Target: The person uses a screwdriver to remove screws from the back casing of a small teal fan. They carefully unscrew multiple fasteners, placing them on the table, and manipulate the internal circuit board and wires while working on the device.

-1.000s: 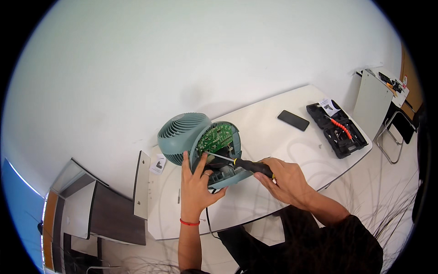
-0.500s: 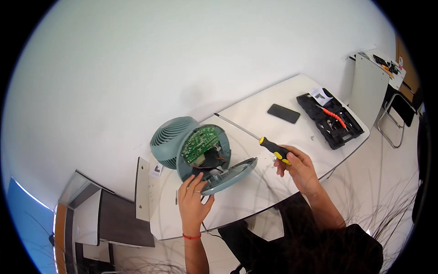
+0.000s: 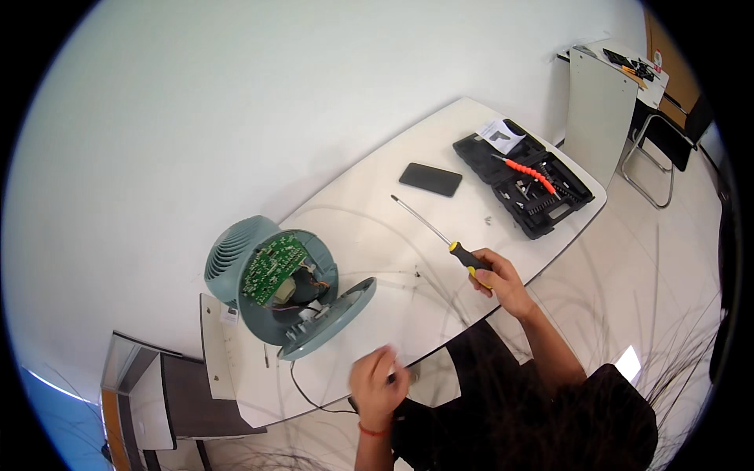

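"What's held?"

"The right hand (image 3: 503, 284) is closed round a black-and-yellow-handled metal screwdriver (image 3: 465, 255); the left hand (image 3: 378, 383), blurred, is half-curled. I can't tell whether it holds anything."

"And the opened teal plastic fan (image 3: 267, 314)?"

"Left on the white worktop (image 3: 361, 243), green circuit board (image 3: 273, 268) exposed."

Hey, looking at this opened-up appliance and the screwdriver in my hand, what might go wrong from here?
The green circuit board is exposed, so a slip of the screwdriver in your right hand might damage it.
The cable runs close to your left hand; snagging it could shift the slatted appliance, which neither hand is holding.
Small loose pieces lie on the table and might get lost if knocked.
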Action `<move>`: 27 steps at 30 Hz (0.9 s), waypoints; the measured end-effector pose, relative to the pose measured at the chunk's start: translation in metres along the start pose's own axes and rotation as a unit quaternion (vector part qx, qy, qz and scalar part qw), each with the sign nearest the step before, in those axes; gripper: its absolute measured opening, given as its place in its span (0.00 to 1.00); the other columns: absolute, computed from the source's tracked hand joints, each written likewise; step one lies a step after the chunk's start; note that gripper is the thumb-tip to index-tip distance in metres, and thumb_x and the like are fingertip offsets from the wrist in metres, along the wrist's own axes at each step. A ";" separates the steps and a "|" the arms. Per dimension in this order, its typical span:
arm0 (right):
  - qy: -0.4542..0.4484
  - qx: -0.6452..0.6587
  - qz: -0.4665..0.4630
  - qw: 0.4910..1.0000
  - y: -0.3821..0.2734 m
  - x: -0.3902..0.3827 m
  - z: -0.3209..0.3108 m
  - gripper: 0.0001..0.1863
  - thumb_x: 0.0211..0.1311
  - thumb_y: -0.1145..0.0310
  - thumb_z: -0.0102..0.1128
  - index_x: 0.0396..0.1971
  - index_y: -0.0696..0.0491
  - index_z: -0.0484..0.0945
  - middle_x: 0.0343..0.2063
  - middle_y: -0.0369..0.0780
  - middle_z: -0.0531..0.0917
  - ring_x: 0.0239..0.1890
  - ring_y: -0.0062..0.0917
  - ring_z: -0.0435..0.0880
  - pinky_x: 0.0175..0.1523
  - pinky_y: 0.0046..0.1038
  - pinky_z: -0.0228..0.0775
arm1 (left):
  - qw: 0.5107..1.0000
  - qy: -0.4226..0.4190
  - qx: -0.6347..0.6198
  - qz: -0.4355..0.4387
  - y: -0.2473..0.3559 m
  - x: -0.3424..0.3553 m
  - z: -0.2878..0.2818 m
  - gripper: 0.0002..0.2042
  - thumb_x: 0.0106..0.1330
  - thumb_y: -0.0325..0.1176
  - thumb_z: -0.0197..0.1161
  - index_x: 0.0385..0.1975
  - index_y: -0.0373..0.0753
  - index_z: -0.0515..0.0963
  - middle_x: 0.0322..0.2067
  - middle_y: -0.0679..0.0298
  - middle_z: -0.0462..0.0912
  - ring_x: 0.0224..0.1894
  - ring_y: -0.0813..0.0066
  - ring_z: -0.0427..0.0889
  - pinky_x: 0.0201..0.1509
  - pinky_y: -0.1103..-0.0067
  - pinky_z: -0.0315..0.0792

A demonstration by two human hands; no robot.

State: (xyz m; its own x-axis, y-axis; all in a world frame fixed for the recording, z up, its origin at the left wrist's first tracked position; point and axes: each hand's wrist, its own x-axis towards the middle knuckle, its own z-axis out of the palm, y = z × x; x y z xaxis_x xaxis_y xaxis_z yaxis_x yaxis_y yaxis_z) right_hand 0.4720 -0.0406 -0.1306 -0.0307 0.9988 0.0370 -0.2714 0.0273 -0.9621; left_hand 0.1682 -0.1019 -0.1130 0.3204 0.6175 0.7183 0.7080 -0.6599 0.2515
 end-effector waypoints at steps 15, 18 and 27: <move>0.110 -0.323 -0.144 0.929 0.000 -0.040 -0.074 0.13 0.51 0.75 0.61 0.39 0.59 0.77 0.26 0.41 0.77 0.27 0.28 0.74 0.35 0.28 0.66 | 0.967 -0.055 -0.033 -0.246 -0.018 0.060 0.128 0.08 0.62 0.24 0.68 0.41 0.35 0.84 0.37 0.60 0.80 0.29 0.72 0.77 0.33 0.77 0.73; 0.097 -0.330 -0.128 0.930 -0.008 -0.049 -0.078 0.15 0.47 0.75 0.62 0.38 0.59 0.78 0.28 0.44 0.76 0.28 0.36 0.75 0.36 0.30 0.67 | 0.962 -0.054 -0.051 -0.263 -0.019 0.057 0.131 0.07 0.63 0.23 0.67 0.40 0.34 0.84 0.36 0.60 0.79 0.28 0.73 0.77 0.32 0.79 0.72; 0.047 -0.367 -0.171 0.913 -0.001 -0.054 -0.080 0.15 0.43 0.76 0.63 0.36 0.56 0.79 0.28 0.42 0.76 0.34 0.37 0.76 0.38 0.33 0.69 | 0.882 -0.043 -0.298 -0.363 -0.025 0.046 0.125 0.06 0.72 0.27 0.64 0.43 0.34 0.82 0.38 0.62 0.86 0.38 0.81 0.81 0.41 0.82 0.73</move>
State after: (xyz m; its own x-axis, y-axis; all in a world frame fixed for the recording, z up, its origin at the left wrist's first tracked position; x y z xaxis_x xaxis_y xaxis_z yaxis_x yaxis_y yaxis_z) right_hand 0.5511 -0.0912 -0.1535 0.0269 0.9250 0.3789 0.4686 0.3232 -0.8222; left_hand 0.2444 -0.0033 -0.1670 -0.0164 0.9830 0.1827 0.2974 -0.1696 0.9396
